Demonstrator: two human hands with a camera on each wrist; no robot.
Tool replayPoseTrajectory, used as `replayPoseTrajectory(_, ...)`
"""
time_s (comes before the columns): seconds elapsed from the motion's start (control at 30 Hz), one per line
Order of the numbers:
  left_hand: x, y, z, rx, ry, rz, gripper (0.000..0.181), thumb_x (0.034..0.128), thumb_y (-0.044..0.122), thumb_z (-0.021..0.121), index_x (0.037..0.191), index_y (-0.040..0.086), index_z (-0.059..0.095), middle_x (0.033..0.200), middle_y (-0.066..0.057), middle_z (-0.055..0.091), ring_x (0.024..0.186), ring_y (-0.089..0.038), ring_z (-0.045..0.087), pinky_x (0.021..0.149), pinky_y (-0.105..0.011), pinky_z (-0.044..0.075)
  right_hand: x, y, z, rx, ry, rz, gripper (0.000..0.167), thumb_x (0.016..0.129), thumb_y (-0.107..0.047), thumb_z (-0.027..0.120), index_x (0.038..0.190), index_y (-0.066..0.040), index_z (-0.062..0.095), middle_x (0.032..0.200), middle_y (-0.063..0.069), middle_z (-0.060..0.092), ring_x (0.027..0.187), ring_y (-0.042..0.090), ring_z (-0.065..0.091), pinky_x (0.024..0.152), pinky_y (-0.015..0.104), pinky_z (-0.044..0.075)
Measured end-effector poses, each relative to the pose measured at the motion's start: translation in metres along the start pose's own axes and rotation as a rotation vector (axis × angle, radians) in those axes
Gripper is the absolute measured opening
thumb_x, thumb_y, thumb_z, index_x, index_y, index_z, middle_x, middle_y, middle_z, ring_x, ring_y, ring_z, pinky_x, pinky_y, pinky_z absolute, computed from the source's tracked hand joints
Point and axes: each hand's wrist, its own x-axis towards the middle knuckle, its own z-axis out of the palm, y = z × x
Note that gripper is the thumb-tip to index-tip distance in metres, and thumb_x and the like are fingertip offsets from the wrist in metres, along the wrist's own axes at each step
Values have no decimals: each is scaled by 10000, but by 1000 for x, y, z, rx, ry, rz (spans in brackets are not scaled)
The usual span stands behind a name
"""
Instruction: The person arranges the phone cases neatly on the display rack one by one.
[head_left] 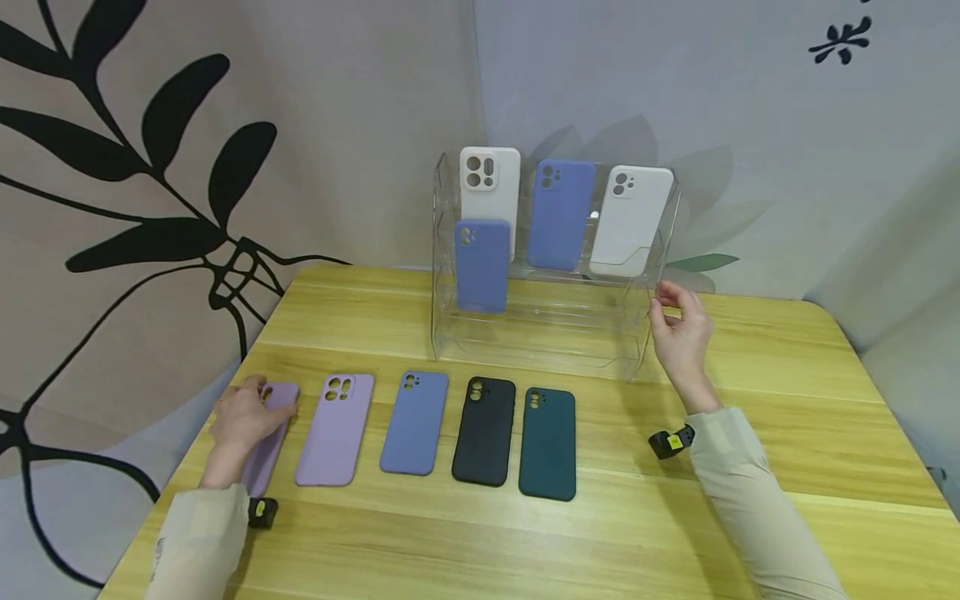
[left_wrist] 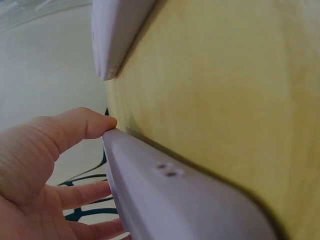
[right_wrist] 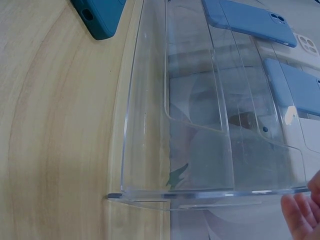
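My left hand [head_left: 243, 421] holds a light purple phone case [head_left: 268, 454] at the far left of the row on the table. In the left wrist view its thumb presses a corner of that case [left_wrist: 150, 185], while other fingers sit along the opposite side. At the right side panel of a clear tiered display rack [head_left: 540, 362], my right hand [head_left: 682, 337] pinches the edge between thumb and fingers. Only its fingertips [right_wrist: 296, 215] show in the right wrist view. White cases [head_left: 632, 221] and blue cases [head_left: 561, 215] lean on the rack.
Right of the held case lie another purple case [head_left: 335, 429], a blue case [head_left: 414, 423], a black case [head_left: 483, 432] and a dark green case [head_left: 547, 444]. The wooden table [head_left: 420, 550] meets a wall [head_left: 360, 125] behind the rack.
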Motion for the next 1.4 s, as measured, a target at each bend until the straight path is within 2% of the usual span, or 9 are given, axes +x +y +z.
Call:
replayPoseTrajectory(0.17, -1, 5, -2, -23, 77, 57, 716, 785, 298, 689, 1309, -78, 379, 1208, -404, 379, 1108, -622, 304, 752, -722, 371, 0, 0, 0, 0, 2, 3, 210, 843, 72, 598, 1042, 136, 612, 953, 280, 595, 854, 351, 611, 650, -32, 373)
replayPoseTrajectory(0.33, -2, 17, -6, -48, 148, 116, 702, 774, 277, 706, 1292, -92, 409, 1120, -371, 452, 1088, -611, 330, 765, -692, 372, -1, 1, -1, 4, 1, 4, 211, 843, 74, 599, 1043, 138, 610, 947, 282, 594, 851, 341, 608, 646, -30, 375)
replayPoseTrajectory(0.57, -5, 38, -12, -103, 216, 175, 707, 743, 212, 736, 1288, -109, 421, 1239, -386, 383, 1134, -613, 304, 857, -683, 319, -1, 1, -1, 6, 2, 15, 215, 844, 71, 598, 1048, 136, 610, 944, 276, 592, 852, 321, 605, 642, -25, 380)
replayPoseTrajectory(0.83, -7, 60, -13, -158, 319, 329, 652, 718, 140, 733, 1246, -126, 459, 1219, -351, 429, 1018, -510, 405, 851, -594, 308, -1, 2, -1, 12, 11, 2, 211, 838, 81, 596, 1040, 140, 611, 933, 281, 595, 840, 343, 607, 641, -27, 381)
replayPoseTrajectory(1.07, -8, 83, -13, -192, 343, 379, 617, 714, 143, 729, 1237, -79, 490, 1293, -312, 416, 1099, -527, 396, 853, -610, 366, -1, 1, 0, 23, 14, 1, 212, 834, 90, 593, 1039, 142, 610, 932, 282, 593, 843, 331, 607, 645, -24, 387)
replayPoseTrajectory(1.27, -8, 104, -12, -227, 371, 438, 618, 698, 115, 752, 1229, -80, 503, 1286, -316, 429, 1136, -515, 380, 908, -580, 324, -1, 1, 1, 11, 15, 1, 211, 834, 85, 592, 1037, 138, 613, 932, 275, 599, 829, 248, 589, 640, -19, 391)
replayPoseTrajectory(1.4, -9, 117, -11, -237, 387, 452, 620, 698, 132, 761, 1231, -61, 509, 1279, -297, 441, 1115, -512, 395, 864, -590, 362, -1, 0, 1, 7, 14, -8, 209, 835, 84, 593, 1035, 141, 612, 931, 280, 597, 832, 254, 588, 642, -23, 385)
